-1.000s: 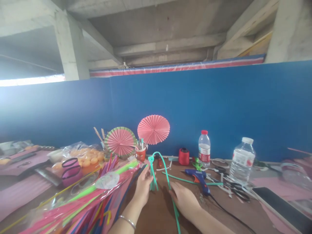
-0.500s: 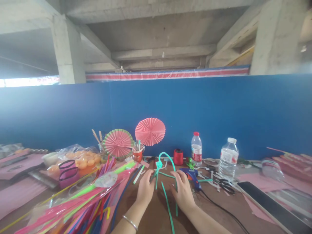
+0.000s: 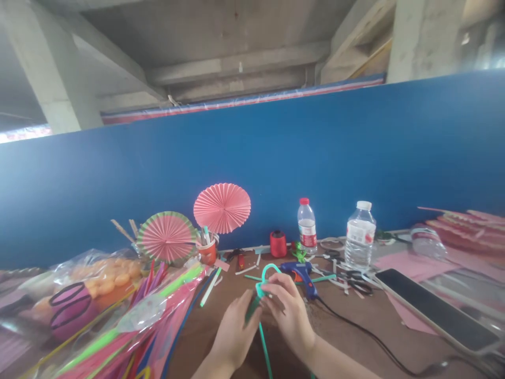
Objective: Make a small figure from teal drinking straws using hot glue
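Note:
My left hand point(image 3: 236, 329) is closed round a green pipe cleaner point(image 3: 270, 267) just below its bent knot. My right hand point(image 3: 288, 310) pinches the same piece at the knot, its thumb and fingertips pressed close together. Above the fingers the fuzzy stem arches in a small loop. A loose green stem point(image 3: 265, 350) runs down the brown table between my wrists. Behind my right hand lies a blue glue gun point(image 3: 303, 275) with its black cord trailing right, beside another green stem point(image 3: 326, 278). My fingers hide part of the twisted piece.
Bundled coloured pipe cleaners in plastic point(image 3: 134, 326) cover the left side. Toward the back stand a cup of pens point(image 3: 206, 251), pink paper fans point(image 3: 222, 208), a red spool point(image 3: 278, 245) and two bottles point(image 3: 307, 231). Scissors point(image 3: 361, 287) and a black-screened phone point(image 3: 436, 308) lie right.
My hands have come together from either side of the green piece, and my right hand now grips its knot. The loop sits lower, and the view has tilted and turned slightly right.

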`<state>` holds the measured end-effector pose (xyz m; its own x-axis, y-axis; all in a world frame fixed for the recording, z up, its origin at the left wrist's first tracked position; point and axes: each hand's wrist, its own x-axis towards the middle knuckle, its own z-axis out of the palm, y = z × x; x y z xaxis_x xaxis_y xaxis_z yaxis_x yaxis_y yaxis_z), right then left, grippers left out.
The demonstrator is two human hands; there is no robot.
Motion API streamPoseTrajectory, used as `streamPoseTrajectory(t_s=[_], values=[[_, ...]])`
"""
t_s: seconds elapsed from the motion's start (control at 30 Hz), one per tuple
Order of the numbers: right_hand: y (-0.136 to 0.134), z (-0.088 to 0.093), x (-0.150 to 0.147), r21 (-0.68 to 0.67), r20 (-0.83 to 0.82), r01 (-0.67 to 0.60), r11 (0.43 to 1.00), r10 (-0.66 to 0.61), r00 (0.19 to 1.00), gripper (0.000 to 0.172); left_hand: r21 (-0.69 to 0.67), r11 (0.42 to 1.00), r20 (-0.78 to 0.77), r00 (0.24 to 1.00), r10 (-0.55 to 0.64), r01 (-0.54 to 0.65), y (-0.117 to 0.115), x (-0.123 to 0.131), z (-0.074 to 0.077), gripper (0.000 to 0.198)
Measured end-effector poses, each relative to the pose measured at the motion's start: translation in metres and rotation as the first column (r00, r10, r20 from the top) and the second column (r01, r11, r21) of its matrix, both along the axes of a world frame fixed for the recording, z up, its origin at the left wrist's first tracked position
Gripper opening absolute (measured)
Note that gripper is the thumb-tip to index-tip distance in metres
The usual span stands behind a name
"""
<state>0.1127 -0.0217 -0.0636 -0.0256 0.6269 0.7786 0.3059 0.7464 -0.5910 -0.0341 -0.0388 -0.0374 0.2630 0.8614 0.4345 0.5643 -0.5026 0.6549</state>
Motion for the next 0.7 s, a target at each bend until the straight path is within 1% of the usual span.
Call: streamPoseTrajectory(t_s=[0.03, 0.1, 0.13, 0.2, 0.27, 0.33, 0.4, 0.5, 0.6, 0.7], values=[[-0.002, 0.001, 0.001, -0.026, -0.019, -0.023, 0.999, 0.022, 1.000, 0.019, -0.090, 0.994, 0.092, 0.995, -0.049, 0.057, -0.001, 0.005, 0.003, 0.020], [-0.005, 0.000, 0.005, -0.085, -0.047, -0.055, 0.995, 0.051, 0.998, 0.018, -0.197, 0.974, 0.279, 0.959, -0.055, 0.113, 0.001, 0.014, 0.003, 0.016], [-0.006, -0.002, 0.009, -0.111, -0.053, -0.060, 0.992, 0.054, 0.997, 0.018, -0.239, 0.959, 0.356, 0.933, -0.060, 0.153, 0.002, 0.018, -0.001, 0.015], [-0.007, -0.006, 0.016, -0.134, -0.042, -0.064, 0.989, 0.059, 0.997, 0.017, -0.305, 0.927, 0.482, 0.875, -0.047, 0.218, 0.006, 0.024, -0.014, 0.017], [-0.006, -0.008, 0.023, -0.127, -0.020, -0.075, 0.989, 0.073, 0.997, 0.014, -0.342, 0.912, 0.563, 0.827, 0.007, 0.225, 0.009, 0.028, -0.029, 0.023], [-0.004, -0.009, 0.027, -0.116, 0.000, -0.080, 0.990, 0.080, 0.997, 0.013, -0.344, 0.918, 0.623, 0.779, 0.063, 0.200, 0.010, 0.029, -0.040, 0.027], [-0.003, -0.009, 0.027, -0.086, 0.013, -0.059, 0.995, 0.060, 0.998, 0.014, -0.325, 0.929, 0.669, 0.737, 0.094, 0.177, 0.009, 0.029, -0.044, 0.029], [-0.003, -0.007, 0.025, -0.033, 0.027, -0.020, 0.999, 0.021, 0.999, 0.018, -0.358, 0.916, 0.695, 0.706, 0.133, 0.181, 0.006, 0.029, -0.040, 0.025], [-0.005, -0.005, 0.025, -0.017, 0.039, -0.034, 0.999, 0.034, 0.999, 0.019, -0.418, 0.888, 0.713, 0.675, 0.190, 0.192, 0.005, 0.029, -0.035, 0.023], [-0.007, -0.002, 0.026, 0.024, 0.056, -0.045, 0.999, 0.044, 0.997, 0.020, -0.451, 0.873, 0.712, 0.665, 0.227, 0.184, 0.003, 0.029, -0.032, 0.022]])
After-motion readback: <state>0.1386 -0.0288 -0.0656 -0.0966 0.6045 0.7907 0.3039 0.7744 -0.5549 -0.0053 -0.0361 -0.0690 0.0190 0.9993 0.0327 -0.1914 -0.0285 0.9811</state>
